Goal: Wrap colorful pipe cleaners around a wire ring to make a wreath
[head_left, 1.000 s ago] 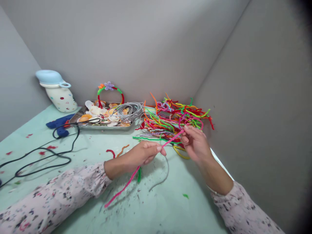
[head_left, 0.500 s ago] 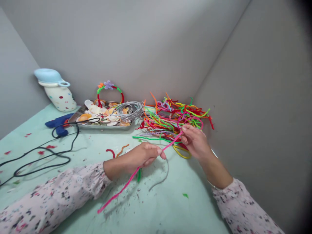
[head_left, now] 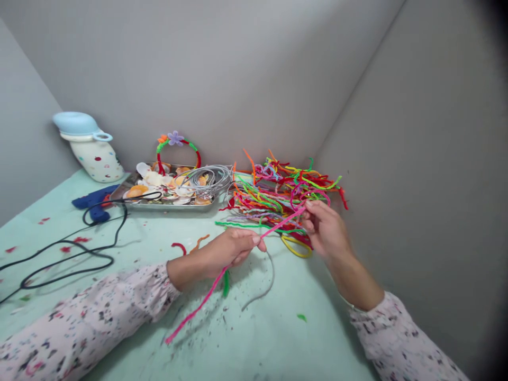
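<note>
A long pink pipe cleaner [head_left: 282,223] stretches between my two hands above the green table. My left hand [head_left: 229,250] pinches it partway along, and its loose tail trails down to the left toward the table. My right hand [head_left: 326,228] grips its upper end with closed fingers, right at the near edge of a tangled pile of colourful pipe cleaners [head_left: 278,190]. A yellow loop [head_left: 294,246] lies on the table just below my right hand. A grey wire [head_left: 265,290] curves on the table under my left hand.
A metal tray [head_left: 159,205] of shells and a coil of grey wire stands at the back. A pipe-cleaner wreath [head_left: 178,146] leans on the wall. A blue glue gun [head_left: 94,202] with a black cord [head_left: 71,258] lies left, next to a white jug [head_left: 92,148]. Scraps litter the table.
My right hand has shifted slightly right and up with the pink end, drawing the strand a little tauter. My left hand stays almost where it was.
</note>
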The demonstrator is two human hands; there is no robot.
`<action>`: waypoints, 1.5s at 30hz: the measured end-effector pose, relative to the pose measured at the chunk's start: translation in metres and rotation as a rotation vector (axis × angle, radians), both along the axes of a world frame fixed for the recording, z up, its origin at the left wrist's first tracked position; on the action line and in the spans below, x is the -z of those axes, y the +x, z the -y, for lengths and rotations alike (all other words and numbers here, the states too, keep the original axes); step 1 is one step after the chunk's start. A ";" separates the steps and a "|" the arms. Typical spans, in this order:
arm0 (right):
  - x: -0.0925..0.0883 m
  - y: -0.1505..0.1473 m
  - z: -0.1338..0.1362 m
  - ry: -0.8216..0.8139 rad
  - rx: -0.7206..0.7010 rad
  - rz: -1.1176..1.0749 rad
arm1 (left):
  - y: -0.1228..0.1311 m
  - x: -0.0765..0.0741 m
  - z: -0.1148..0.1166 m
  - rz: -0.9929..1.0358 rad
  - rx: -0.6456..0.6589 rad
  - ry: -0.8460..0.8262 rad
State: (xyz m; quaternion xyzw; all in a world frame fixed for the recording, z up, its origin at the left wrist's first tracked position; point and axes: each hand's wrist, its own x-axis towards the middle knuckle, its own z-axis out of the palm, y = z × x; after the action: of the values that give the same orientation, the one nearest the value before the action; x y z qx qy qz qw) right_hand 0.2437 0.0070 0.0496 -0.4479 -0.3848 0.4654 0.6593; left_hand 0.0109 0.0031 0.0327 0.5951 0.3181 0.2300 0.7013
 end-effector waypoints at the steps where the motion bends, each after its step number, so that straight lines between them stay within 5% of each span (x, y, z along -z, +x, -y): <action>1: -0.001 -0.004 0.001 0.000 0.005 -0.077 | 0.001 0.000 0.001 0.003 0.004 -0.005; 7: 0.000 -0.018 0.001 -0.026 -0.049 -0.349 | 0.004 -0.001 0.006 0.059 0.025 -0.068; 17: 0.009 -0.004 0.005 -0.161 -0.452 -0.177 | -0.002 0.002 0.004 0.195 0.083 -0.313; 27: 0.014 -0.008 0.000 -0.118 -0.255 -0.155 | -0.003 0.003 0.002 0.215 0.146 -0.350; 31: 0.013 -0.019 0.002 -0.082 -0.093 -0.090 | 0.000 0.002 0.002 0.086 0.073 -0.131; 37: 0.018 -0.033 0.007 -0.077 0.131 0.075 | 0.005 -0.006 0.010 -0.518 -0.077 0.737; 39: 0.018 -0.032 0.006 -0.089 0.130 0.056 | 0.006 -0.010 0.012 -0.639 -0.079 0.815; 41: 0.017 -0.027 0.005 -0.096 0.072 0.017 | 0.006 -0.013 0.011 -0.505 -0.066 0.707; 45: 0.014 -0.019 0.004 -0.163 -0.255 -0.059 | 0.004 -0.013 0.005 -0.115 -0.011 0.057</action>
State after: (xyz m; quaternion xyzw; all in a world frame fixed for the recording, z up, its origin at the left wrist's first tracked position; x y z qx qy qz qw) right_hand 0.2249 0.0030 0.0353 -0.4335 -0.3799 0.5879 0.5675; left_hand 0.0146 -0.0020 0.0461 0.6252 0.3547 0.2080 0.6634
